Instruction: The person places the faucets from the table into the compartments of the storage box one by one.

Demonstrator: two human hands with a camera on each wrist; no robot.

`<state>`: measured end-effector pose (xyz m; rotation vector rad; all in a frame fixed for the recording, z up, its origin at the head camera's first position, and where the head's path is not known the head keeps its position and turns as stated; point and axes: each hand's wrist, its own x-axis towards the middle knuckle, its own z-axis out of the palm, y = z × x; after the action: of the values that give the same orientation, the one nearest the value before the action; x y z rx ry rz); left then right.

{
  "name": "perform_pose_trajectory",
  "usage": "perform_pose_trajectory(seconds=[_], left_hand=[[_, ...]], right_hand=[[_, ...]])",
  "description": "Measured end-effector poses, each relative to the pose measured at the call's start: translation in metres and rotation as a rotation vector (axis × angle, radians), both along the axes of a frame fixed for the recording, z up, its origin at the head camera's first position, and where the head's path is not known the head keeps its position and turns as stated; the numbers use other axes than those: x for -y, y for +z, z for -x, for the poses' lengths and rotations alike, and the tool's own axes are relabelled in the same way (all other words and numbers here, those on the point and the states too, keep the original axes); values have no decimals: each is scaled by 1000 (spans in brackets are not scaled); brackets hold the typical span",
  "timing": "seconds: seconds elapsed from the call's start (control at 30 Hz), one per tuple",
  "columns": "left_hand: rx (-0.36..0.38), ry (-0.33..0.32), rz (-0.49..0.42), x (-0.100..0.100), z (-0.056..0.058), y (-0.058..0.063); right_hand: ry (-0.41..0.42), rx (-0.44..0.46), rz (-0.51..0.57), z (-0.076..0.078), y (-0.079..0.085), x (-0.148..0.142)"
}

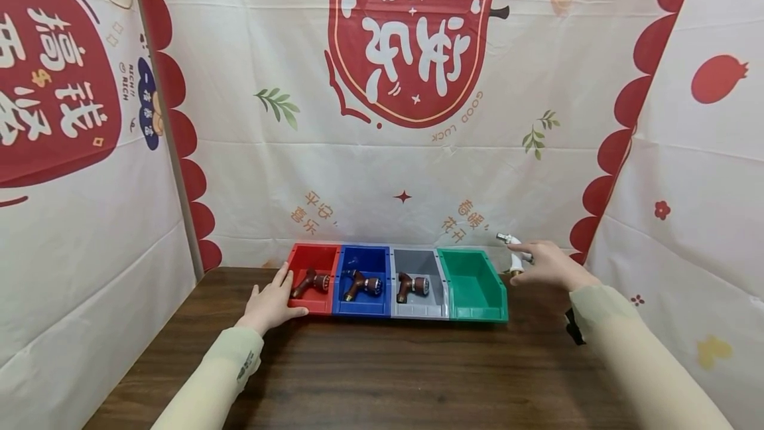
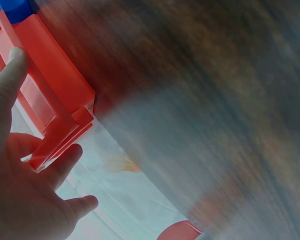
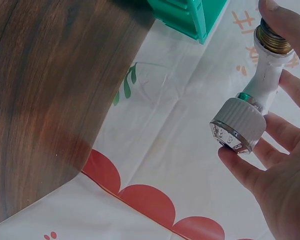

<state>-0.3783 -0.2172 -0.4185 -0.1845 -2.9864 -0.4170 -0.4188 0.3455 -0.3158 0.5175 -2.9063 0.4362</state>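
My left hand lies at the left side of the red bin, its fingers spread and mostly straight. In the left wrist view, the thumb touches the bin's front and other fingers reach along its side. My right hand holds a white faucet to the right of the green bin. The right wrist view shows the faucet's brass threaded end at the thumb and its ribbed knob at the fingers. Brown faucets lie in the red, blue and grey bins.
The four-coloured row of joined bins stands at the back of the dark wooden table. A printed cloth hangs right behind it, with more cloth at both sides.
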Motion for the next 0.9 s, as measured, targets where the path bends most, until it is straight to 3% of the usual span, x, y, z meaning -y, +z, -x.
perform_pose_trajectory(seconds=[0.9], left_hand=[[8,1,-17,-2,0,1]], right_hand=[[49,-28,-16,5,3,7]])
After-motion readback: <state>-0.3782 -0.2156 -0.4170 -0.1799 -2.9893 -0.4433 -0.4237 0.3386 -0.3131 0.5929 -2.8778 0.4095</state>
